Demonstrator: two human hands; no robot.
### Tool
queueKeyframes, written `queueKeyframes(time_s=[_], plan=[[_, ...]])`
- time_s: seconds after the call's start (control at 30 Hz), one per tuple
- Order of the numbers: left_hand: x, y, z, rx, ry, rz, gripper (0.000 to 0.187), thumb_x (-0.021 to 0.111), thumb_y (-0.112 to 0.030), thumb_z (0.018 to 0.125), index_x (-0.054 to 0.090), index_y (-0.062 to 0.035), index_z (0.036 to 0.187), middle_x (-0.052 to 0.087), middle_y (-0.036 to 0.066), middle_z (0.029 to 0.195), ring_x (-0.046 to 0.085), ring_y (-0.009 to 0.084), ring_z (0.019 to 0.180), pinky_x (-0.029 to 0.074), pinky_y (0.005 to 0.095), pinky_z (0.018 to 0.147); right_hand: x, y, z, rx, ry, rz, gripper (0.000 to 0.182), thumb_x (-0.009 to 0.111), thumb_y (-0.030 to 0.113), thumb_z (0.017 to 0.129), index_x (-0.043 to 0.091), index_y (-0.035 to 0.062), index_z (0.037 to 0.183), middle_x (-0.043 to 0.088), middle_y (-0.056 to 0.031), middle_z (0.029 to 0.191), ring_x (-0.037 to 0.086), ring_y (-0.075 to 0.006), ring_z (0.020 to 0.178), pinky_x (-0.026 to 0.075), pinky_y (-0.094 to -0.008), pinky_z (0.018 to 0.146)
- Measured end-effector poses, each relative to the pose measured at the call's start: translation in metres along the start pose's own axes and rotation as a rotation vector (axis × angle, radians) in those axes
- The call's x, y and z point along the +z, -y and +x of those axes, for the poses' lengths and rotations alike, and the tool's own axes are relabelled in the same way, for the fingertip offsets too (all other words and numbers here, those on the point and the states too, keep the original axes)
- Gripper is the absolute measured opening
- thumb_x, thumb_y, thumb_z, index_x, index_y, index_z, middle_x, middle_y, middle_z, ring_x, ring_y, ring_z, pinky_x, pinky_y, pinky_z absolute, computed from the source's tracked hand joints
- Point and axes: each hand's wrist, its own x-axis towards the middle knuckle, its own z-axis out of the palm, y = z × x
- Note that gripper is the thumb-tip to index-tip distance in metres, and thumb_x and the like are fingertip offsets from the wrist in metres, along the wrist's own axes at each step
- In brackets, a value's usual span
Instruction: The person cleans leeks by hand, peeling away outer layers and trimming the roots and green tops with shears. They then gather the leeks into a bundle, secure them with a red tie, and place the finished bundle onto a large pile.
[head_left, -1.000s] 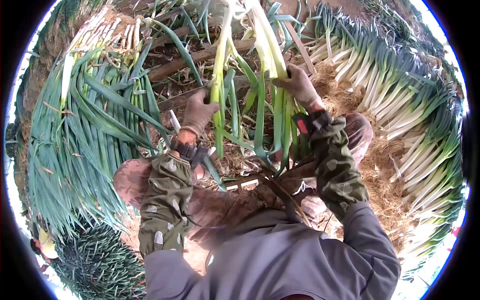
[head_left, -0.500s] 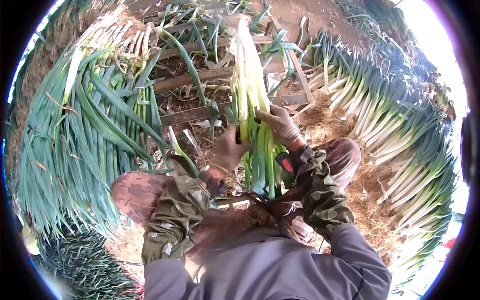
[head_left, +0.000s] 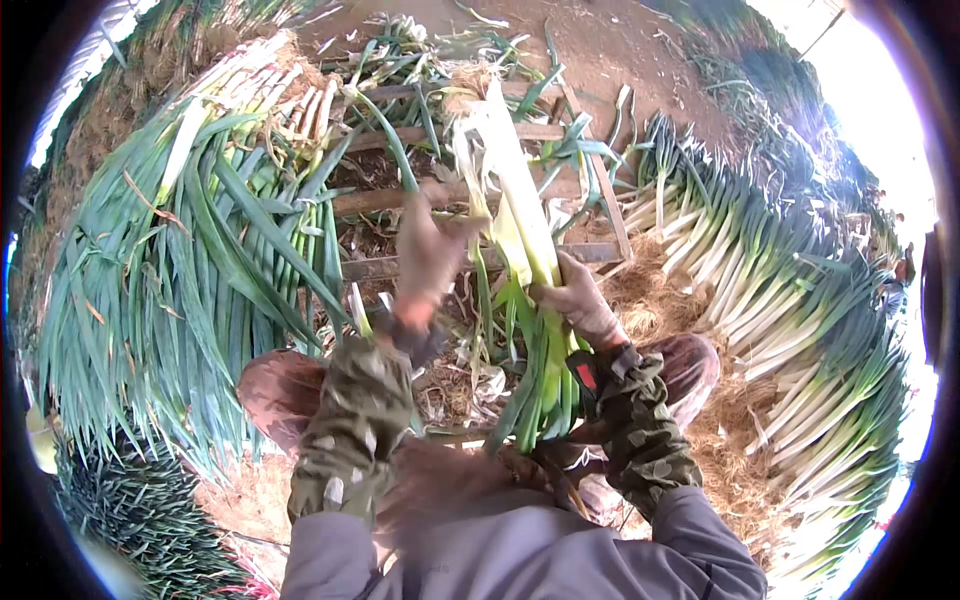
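Leeks (head_left: 520, 190) in R hand (head_left: 585, 303), nr frame's R edge (head_left: 609, 200).

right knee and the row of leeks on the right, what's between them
A band of tangled, straw-coloured roots lies between the right knee and the row of leeks in the head view.

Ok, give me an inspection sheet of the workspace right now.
Surface: slatted wooden frame on brown soil
Leeks in work: pale stems pointing away, green leaves toward the lap
Clutter: loose leaves and dry scraps around the frame
Right hand: closed on the leeks
Left hand: blurred, beside the leeks; grip unclear
Cables: thin dark line at lower left, nature unclear
Surroundings: leafy pile on the left, leek row on the right
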Motion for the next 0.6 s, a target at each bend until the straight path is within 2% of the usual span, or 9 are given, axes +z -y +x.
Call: queueKeyframes(time_s=[0.1, 0.13, 0.2, 0.27, 0.33, 0.37, 0.47, 0.5, 0.6], plan=[[-0.025, 0.000, 0.085, 0.179, 0.147, -0.255, 0.100, 0.089, -0.047, 0.068, 0.038, 0.0031, 0.138, 0.062, 0.018, 0.119, 0.068, 0.0153, 0.075, 0.059, 0.0261, 0.061, -0.006, 0.016, -0.009, -0.047, 0.156, 0.167, 0.056, 0.074, 0.013, 0.082, 0.051, -0.0028, 0.130, 0.064, -0.0070, 0.103, 0.064, -0.0149, 0.084, 0.056, -0.0298, 0.079], [-0.029, -0.017, 0.094, 0.064, 0.258, -0.311, 0.104, 0.088, -0.046, 0.069, 0.036, 0.0050, 0.143, 0.065, 0.017, 0.113, 0.065, 0.0130, 0.064, 0.057, 0.0253, 0.057, -0.007, 0.026, -0.013, -0.008, 0.183, 0.219, 0.060, 0.074, 0.014, 0.082, 0.050, -0.0024, 0.134, 0.066, -0.0078, 0.105, 0.065, -0.0154, 0.089, 0.057, -0.0301, 0.083], [-0.030, 0.013, 0.126, -0.099, 0.562, -0.438, 0.086, 0.088, -0.037, 0.071, 0.048, 0.0046, 0.135, 0.067, 0.010, 0.099, 0.061, 0.0089, 0.059, 0.048, 0.0213, 0.047, -0.010, 0.033, -0.018, 0.043, 0.328, 0.310, 0.064, 0.075, 0.015, 0.082, 0.048, -0.0018, 0.137, 0.067, -0.0097, 0.108, 0.066, -0.0157, 0.094, 0.056, -0.0290, 0.084], [-0.025, 0.018, 0.133, -0.136, 0.769, -0.387, 0.057, 0.088, -0.029, 0.073, 0.059, 0.0002, 0.113, 0.067, 0.004, 0.081, 0.059, 0.0072, 0.053, 0.047, 0.0201, 0.045, -0.014, 0.044, -0.022, 0.119, 0.396, 0.396, 0.065, 0.072, 0.015, 0.079, 0.048, -0.0009, 0.138, 0.069, -0.0119, 0.109, 0.067, -0.0157, 0.096, 0.056, -0.0285, 0.082], [-0.015, -0.007, 0.113, -0.040, 0.866, -0.160, 0.024, 0.087, -0.023, 0.075, 0.069, -0.0081, 0.076, 0.064, 0.000, 0.059, 0.058, 0.0078, 0.049, 0.053, 0.0216, 0.049, -0.021, 0.046, -0.025, 0.126, 0.462, 0.540, 0.063, 0.072, 0.014, 0.079, 0.050, -0.0007, 0.136, 0.069, -0.0102, 0.107, 0.066, -0.0158, 0.097, 0.055, -0.0282, 0.082], [-0.021, -0.024, 0.106, -0.086, 0.896, -0.121, 0.024, 0.084, -0.017, 0.079, 0.071, -0.0044, 0.094, 0.072, 0.005, 0.078, 0.063, 0.0072, 0.055, 0.054, 0.0212, 0.051, -0.022, 0.046, -0.025, 0.107, 0.458, 0.553, 0.062, 0.072, 0.014, 0.079, 0.050, -0.0008, 0.135, 0.069, -0.0097, 0.106, 0.066, -0.0160, 0.097, 0.055, -0.0281, 0.082], [-0.012, -0.001, 0.102, -0.051, 0.727, -0.396, 0.037, 0.083, -0.012, 0.080, 0.067, -0.0008, 0.111, 0.073, 0.010, 0.095, 0.065, 0.0091, 0.063, 0.056, 0.0232, 0.056, -0.021, 0.041, -0.024, 0.080, 0.422, 0.509, 0.061, 0.072, 0.012, 0.078, 0.052, -0.0013, 0.133, 0.069, -0.0085, 0.106, 0.067, -0.0163, 0.097, 0.054, -0.0277, 0.082], [-0.015, 0.005, 0.107, 0.035, 0.645, -0.236, 0.048, 0.078, -0.001, 0.081, 0.060, 0.0002, 0.126, 0.071, 0.016, 0.106, 0.066, 0.0151, 0.069, 0.059, 0.0267, 0.067, -0.017, 0.031, -0.024, 0.092, 0.382, 0.444, 0.060, 0.071, 0.011, 0.077, 0.052, -0.0014, 0.133, 0.069, -0.0081, 0.106, 0.067, -0.0164, 0.096, 0.054, -0.0276, 0.082], [-0.049, 0.045, 0.149, 0.026, 0.441, -0.373, 0.042, 0.067, -0.007, 0.089, 0.059, -0.0021, 0.130, 0.070, 0.015, 0.112, 0.068, 0.0197, 0.083, 0.057, 0.0294, 0.080, -0.008, 0.049, -0.025, 0.055, 0.285, 0.270, 0.058, 0.071, 0.006, 0.078, 0.051, -0.0046, 0.132, 0.069, -0.0102, 0.105, 0.067, -0.0162, 0.092, 0.057, -0.0300, 0.084]])
